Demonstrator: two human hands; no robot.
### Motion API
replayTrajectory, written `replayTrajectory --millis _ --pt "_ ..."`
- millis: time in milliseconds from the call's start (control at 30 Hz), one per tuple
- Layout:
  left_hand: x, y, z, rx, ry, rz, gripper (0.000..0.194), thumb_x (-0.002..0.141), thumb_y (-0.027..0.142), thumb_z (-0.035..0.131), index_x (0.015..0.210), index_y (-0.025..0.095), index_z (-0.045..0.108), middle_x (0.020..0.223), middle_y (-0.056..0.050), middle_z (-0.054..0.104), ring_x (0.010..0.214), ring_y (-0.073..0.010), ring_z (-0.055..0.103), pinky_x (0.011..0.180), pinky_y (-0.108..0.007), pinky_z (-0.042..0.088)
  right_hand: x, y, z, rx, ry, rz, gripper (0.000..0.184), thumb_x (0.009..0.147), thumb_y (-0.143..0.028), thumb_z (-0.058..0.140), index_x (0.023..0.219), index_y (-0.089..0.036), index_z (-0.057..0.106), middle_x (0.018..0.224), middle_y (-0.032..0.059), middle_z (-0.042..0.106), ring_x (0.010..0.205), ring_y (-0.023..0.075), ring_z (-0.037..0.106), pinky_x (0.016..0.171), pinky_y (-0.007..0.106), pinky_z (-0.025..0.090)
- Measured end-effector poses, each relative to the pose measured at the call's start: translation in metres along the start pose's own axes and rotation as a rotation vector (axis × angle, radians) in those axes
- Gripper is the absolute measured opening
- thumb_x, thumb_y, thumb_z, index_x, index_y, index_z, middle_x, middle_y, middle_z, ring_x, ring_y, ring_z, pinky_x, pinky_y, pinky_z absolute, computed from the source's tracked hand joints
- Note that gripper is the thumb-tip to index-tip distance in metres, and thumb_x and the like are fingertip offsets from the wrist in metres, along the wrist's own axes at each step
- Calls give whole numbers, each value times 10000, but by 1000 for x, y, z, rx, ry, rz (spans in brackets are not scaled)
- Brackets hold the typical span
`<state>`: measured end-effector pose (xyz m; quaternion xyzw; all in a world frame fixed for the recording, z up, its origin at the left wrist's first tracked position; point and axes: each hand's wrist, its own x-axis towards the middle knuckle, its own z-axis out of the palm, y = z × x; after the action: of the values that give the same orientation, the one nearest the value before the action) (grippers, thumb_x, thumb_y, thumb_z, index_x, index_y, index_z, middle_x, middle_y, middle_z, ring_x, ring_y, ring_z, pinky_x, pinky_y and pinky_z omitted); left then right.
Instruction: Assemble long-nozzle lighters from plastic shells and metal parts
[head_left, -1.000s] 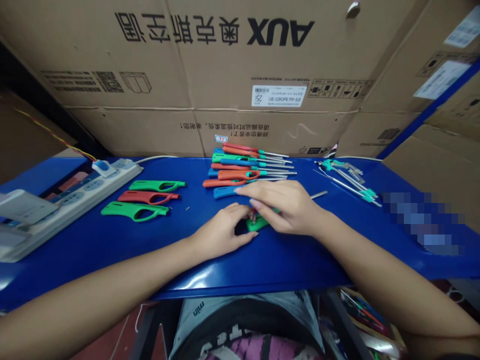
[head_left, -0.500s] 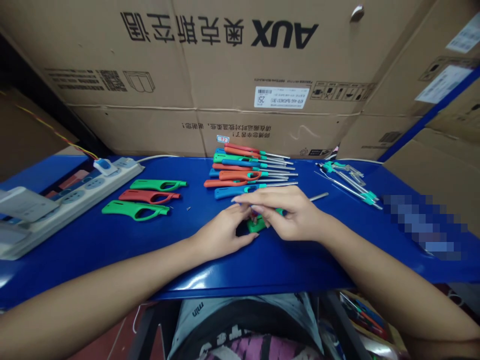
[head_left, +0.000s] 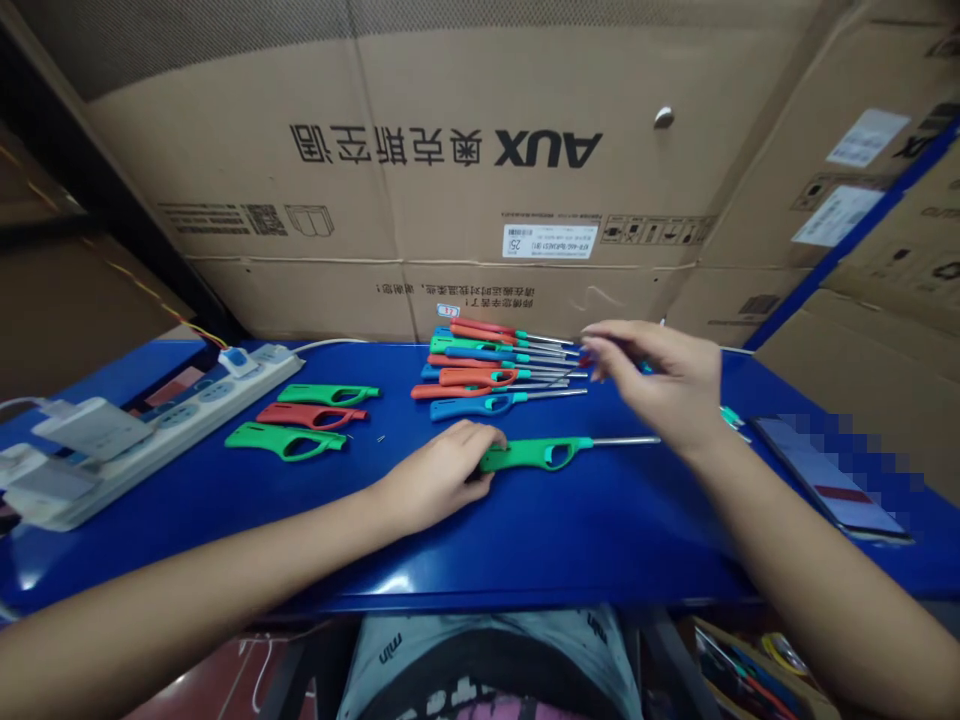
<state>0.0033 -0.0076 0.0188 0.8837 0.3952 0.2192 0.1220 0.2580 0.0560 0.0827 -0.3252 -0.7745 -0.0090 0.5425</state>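
My left hand (head_left: 442,475) is closed around the handle end of a green gas lighter (head_left: 529,455), which lies on the blue table with its metal tube pointing right. My right hand (head_left: 664,380) is raised above the tube, fingers pinched on a small screwdriver (head_left: 583,362) with a red and blue handle. Its thin dark shaft points down to the left; the rest of it is hidden by the fingers. Behind the green lighter lies a pile of lighters (head_left: 480,377) in red, orange, blue and green, tubes to the right.
Green and red lighter shells (head_left: 311,414) lie at the left, with tiny screws (head_left: 380,438) beside them. A power strip (head_left: 180,425) with plugs stands further left. On the right lies a phone (head_left: 832,480). Turquoise-ended parts (head_left: 733,420) are partly behind my right arm. A large cardboard box (head_left: 450,220) walls the back.
My right hand has moved from the green lighter's handle up and to the right, carrying the screwdriver. The lighter is now more visible, with my left hand still on it. The view has shifted.
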Motion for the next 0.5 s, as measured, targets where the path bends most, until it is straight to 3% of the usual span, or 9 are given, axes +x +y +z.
replayTrajectory --millis 100,233,367,500 --pt "13 -16 -25 153 13 182 301 922 97 521 1216 163 526 1171 -128 645 1132 -256 591 965 -403 507 -2 41 -17 -185 42 136 174 911 -301 626 927 -184 754 772 54 762 615 188 707 667 316 577" --pt "43 -52 -66 283 56 272 254 969 195 509 1214 149 561 1177 -148 649 1136 -261 581 964 -401 496 -6 82 -31 -495 -142 306 164 860 -236 608 866 -164 755 828 117 769 766 283 725 772 396 544" --pt "68 -90 -88 224 164 144 280 900 254 607 1166 167 616 1141 -119 667 1084 -233 607 954 -375 497 -8 99 -36 -649 -283 462 176 832 -200 603 856 -138 766 792 146 758 778 316 717 758 412 527" --pt "80 -119 -81 78 210 0 341 827 318 657 1134 173 628 1085 -76 696 958 -196 663 912 -339 527 -12 108 -35 -704 -373 487 197 815 -165 577 854 -152 769 827 127 761 806 295 713 760 384 524"
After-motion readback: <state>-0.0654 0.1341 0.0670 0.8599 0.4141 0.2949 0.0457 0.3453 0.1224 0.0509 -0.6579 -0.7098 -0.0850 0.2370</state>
